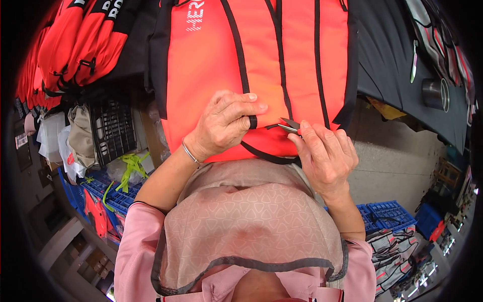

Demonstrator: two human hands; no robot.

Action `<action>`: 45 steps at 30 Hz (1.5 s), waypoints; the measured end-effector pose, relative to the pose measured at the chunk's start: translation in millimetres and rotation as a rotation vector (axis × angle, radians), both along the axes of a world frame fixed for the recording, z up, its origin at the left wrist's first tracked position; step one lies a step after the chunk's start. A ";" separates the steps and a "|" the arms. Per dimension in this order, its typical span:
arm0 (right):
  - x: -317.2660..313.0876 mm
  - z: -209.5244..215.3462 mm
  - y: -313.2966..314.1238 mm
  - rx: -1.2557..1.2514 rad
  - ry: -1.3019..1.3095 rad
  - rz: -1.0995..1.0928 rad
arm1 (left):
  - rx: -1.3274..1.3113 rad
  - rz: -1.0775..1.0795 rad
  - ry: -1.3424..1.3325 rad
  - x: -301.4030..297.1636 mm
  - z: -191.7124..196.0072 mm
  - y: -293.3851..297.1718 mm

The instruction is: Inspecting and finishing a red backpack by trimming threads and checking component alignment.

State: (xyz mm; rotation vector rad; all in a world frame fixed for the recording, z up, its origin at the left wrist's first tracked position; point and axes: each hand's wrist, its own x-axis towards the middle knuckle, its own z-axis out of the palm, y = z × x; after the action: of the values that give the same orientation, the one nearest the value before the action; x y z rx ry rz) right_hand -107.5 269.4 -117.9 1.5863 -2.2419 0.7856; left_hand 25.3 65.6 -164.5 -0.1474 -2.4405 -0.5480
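A bright red bag (206,70) with black trim and black side panels lies flat before me. My left hand (221,126) is closed on a black webbing strap (253,121) near the bag's lower edge, fingertips pinching it against the red cloth. In my right hand (329,156) are thread snips (289,125), their metal blades pointing left. The blade tips are close to a short black end of trim, just right of my left fingers. Whether they touch it I cannot tell. A curved black handle (269,155) hangs at the bag's near edge.
More red bags (83,50) are piled at the far left. A metal cup (435,94) stands on the dark-covered table (387,60) at the right, near a toothbrush-like item (414,61). Below left are a black crate (113,131) and yellow-green ribbon (132,168); a blue crate (390,214) is lower right.
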 end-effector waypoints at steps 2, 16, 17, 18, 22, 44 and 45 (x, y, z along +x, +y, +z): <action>0.1 0.7 -0.3 0.006 0.006 0.001 | -0.008 0.003 0.003 -0.1 -1.0 -0.4; -6.8 -3.9 -11.7 -0.064 -1.050 -0.075 | 0.337 0.047 -0.063 -5.6 5.6 7.6; -6.7 -5.5 -12.6 -0.096 -1.143 -0.078 | 0.398 0.041 -0.100 -6.4 8.7 7.4; -7.2 -6.1 -13.5 -0.129 -1.234 -0.081 | 0.459 0.034 -0.136 -7.1 11.7 7.3; -20.4 -5.2 -22.0 -0.159 -1.559 -0.058 | 0.611 0.032 -0.251 -8.9 21.9 2.7; -17.3 2.0 -30.9 -0.155 -0.425 -0.038 | 0.879 0.157 -0.274 -15.3 20.4 8.3; -16.5 0.9 -32.3 -0.160 -0.386 -0.039 | 0.863 0.155 -0.269 -15.1 19.8 8.2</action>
State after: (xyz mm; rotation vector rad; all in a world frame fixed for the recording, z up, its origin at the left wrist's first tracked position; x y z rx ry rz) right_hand -124.0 237.1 -117.0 1.4076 -2.3796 1.3200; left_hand 10.2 73.8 -144.7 0.4933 -2.2030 -1.5537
